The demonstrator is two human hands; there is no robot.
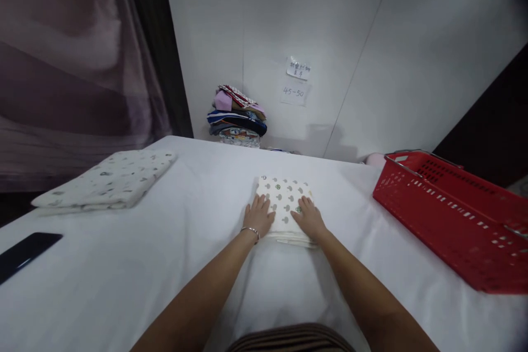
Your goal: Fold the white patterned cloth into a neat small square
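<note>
A folded cream cloth [284, 198] printed with grey tree shapes and a few green marks lies in front of me, its layers showing along the near edge. My left hand [259, 216] rests on its left side, fingers spread, with a bracelet at the wrist. On the right side of the cloth, my right hand [309, 216] lies with its fingers apart. Both palms face down and neither grips the fabric.
A red plastic basket [437, 220] stands at the right. To the left are another folded patterned cloth [111, 179] and a dark phone [28, 253]. A stack of folded fabrics [237, 118] rises beyond the white-covered table [198, 286], against the wall.
</note>
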